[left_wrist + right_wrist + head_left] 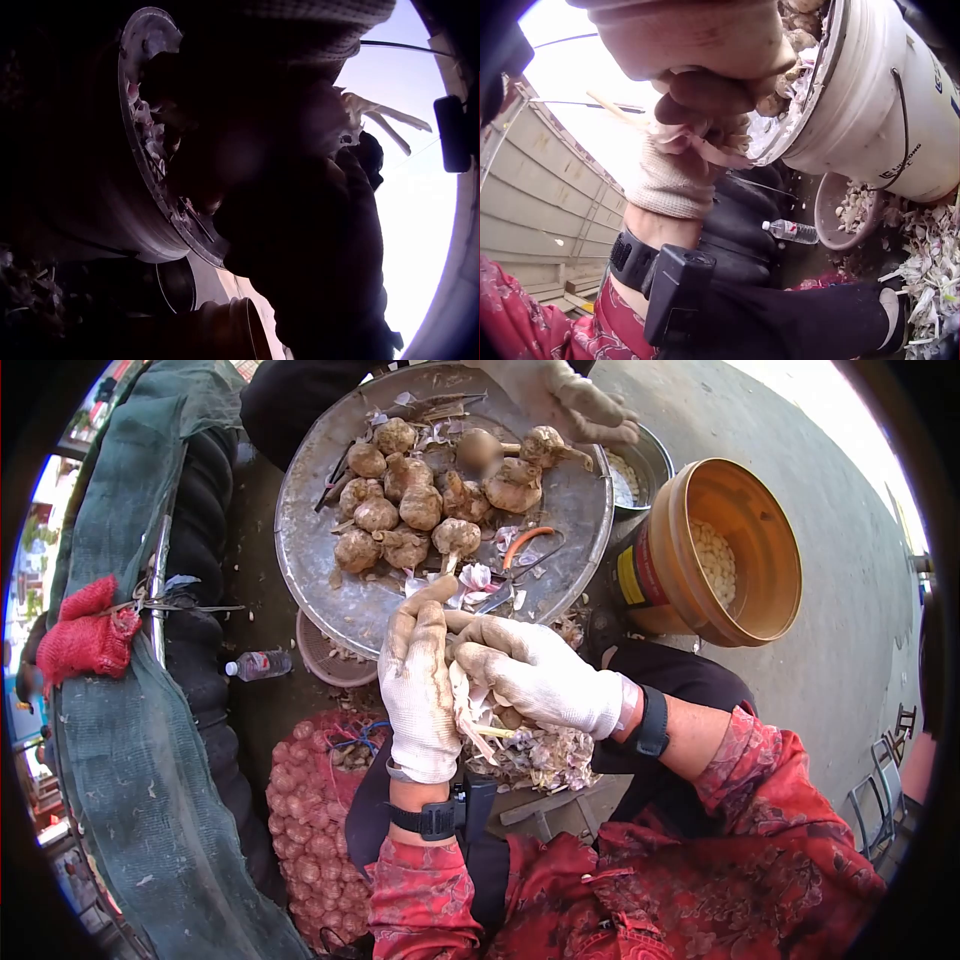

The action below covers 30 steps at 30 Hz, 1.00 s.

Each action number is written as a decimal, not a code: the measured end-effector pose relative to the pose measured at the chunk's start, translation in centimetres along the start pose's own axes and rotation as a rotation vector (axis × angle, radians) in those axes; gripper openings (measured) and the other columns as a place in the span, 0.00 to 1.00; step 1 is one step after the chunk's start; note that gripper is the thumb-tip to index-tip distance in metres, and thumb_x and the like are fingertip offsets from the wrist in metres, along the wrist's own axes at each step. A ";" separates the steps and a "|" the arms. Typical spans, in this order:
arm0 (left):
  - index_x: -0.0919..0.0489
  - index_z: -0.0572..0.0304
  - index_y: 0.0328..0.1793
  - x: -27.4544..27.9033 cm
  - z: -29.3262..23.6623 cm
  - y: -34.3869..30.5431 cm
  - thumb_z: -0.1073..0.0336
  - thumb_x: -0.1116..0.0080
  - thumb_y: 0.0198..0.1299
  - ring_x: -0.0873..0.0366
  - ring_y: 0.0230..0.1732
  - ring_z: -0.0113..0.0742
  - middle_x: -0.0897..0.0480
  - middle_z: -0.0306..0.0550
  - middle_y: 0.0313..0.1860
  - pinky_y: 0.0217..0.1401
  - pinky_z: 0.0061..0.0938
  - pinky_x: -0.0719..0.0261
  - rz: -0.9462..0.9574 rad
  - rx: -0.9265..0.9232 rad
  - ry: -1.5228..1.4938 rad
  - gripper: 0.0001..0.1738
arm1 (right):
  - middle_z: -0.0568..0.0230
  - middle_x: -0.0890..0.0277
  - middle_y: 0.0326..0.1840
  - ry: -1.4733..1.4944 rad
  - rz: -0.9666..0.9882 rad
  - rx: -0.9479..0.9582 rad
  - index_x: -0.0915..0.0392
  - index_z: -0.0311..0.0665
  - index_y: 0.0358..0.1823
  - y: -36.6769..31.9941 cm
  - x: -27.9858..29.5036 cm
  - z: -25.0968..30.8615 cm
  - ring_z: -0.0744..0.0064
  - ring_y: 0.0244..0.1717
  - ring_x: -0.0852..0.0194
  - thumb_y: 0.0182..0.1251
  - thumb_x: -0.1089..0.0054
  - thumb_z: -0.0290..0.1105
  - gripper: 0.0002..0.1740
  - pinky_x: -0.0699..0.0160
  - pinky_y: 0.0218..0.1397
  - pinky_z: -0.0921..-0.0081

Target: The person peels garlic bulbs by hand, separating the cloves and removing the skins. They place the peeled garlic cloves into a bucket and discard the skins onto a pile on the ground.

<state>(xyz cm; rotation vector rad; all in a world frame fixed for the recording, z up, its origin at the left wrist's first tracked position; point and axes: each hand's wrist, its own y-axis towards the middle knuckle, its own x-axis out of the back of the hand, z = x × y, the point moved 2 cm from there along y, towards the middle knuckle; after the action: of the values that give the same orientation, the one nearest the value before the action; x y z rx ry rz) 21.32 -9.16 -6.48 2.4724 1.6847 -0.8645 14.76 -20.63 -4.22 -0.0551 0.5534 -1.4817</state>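
Note:
Both hands wear soiled white knit gloves and meet in front of the metal tray (300,560). Between them is a garlic bulb with loose papery skin (468,710) and a pale stem hanging out below. My left hand (420,695) holds the bulb from the left, its fingers pointing towards the tray. From the other side my right hand (545,670) grips it with curled fingers, which hide most of the bulb. Peeled-back skin (705,146) shows between the hands in the right wrist view. The left wrist view is very dark, with only the stem (390,112) standing out.
Several whole garlic bulbs (405,500) and orange-handled scissors (515,565) lie on the tray. Another person's gloved hand (570,400) reaches over it. An orange bucket (780,560) holding cloves stands right, a net sack of garlic (310,840) left, and a bottle (260,665) nearby.

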 end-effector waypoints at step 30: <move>0.26 0.61 0.59 -0.8 -1.1 -1.1 0.64 0.53 0.72 0.32 0.18 0.19 0.21 0.39 0.25 0.21 0.13 0.33 0.003 -0.076 -0.006 0.15 | 0.57 0.19 0.40 -1.376 -1.277 0.129 0.24 0.35 0.50 -14.8 20.4 7.5 0.70 0.40 0.20 0.71 0.50 0.35 0.13 0.23 0.46 0.75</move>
<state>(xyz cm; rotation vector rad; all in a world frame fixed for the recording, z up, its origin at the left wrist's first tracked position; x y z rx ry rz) 20.62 -9.06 -4.89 2.4199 1.6788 -0.7910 3.71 -43.80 1.29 -1.4159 -0.8940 -2.1749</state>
